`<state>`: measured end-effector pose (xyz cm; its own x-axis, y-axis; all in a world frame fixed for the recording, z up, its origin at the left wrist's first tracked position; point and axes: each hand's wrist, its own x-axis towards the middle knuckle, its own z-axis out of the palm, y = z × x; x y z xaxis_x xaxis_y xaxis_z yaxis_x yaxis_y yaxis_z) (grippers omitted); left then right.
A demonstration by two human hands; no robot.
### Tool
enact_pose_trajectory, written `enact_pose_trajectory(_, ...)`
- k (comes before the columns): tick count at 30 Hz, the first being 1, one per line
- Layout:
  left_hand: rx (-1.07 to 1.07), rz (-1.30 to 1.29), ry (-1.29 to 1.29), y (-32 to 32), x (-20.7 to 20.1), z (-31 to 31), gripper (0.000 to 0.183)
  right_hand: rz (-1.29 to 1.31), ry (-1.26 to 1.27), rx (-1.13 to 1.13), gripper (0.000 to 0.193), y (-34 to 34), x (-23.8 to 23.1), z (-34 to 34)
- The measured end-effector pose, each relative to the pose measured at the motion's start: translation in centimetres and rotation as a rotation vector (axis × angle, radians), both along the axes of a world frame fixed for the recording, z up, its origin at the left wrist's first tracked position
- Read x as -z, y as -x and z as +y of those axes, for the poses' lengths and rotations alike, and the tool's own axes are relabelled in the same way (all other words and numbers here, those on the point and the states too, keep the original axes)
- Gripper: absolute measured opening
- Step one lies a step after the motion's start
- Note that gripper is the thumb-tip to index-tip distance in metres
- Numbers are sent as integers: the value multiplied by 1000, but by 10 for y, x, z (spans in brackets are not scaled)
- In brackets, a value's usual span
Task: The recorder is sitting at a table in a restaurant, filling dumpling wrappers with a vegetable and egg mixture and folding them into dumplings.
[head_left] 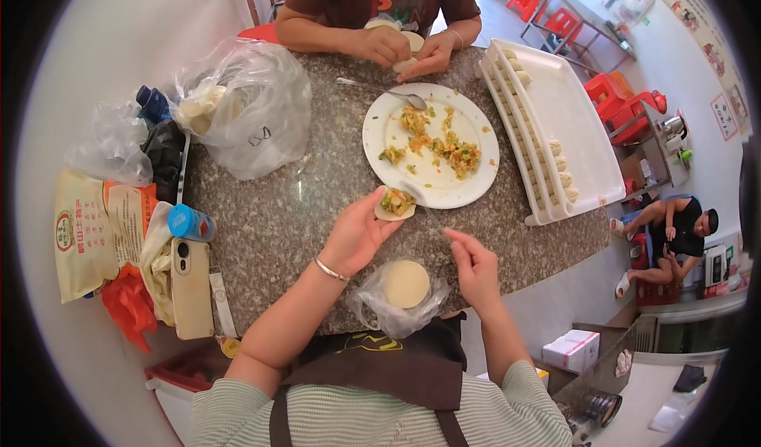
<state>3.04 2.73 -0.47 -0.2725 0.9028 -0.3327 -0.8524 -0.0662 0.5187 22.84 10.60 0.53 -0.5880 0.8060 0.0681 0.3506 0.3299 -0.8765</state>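
Observation:
My left hand [357,232] holds a round dumpling wrapper [407,212] with chopped filling [396,200] heaped on it, close to the near rim of a white plate [380,142]. More orange and green filling lies scattered on that plate. A shiny utensil [414,191], its kind unclear, rests at the plate's rim beside the wrapper. My right hand [476,269] hovers over the table to the right, index finger stretched out, with nothing visible in it. Between my forearms, a stack of pale round wrappers [407,284] sits on a clear plastic bag [369,300].
Opposite me, a person's hands [404,51] work on a wrapper. A spoon [384,90] leans on the plate's far rim. Stacked white trays [583,146] with dumplings stand right. Left are a plastic bag [261,114], a blue-lidded container [190,223] and a phone [192,288].

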Motion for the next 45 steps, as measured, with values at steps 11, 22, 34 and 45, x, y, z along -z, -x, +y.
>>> enact_pose_trajectory(11, 86, -50, -43, 10, -16, -8, 39, 48, -248, -130, 24, -4, 0, -4)
enact_pose_trajectory(22, -19, 375, -95, 11, -34, 5, 41, 115, -208, 25, 21, 2, -7, 36)
enact_pose_trajectory(34, -222, 744, -73, -4, -31, 17, 39, 329, -32, -246, 19, 75, -22, 63)
enact_pose_trajectory(45, -456, 1059, -96, 8, -12, 5, 21, 407, 392, -435, 17, 111, -22, 70)
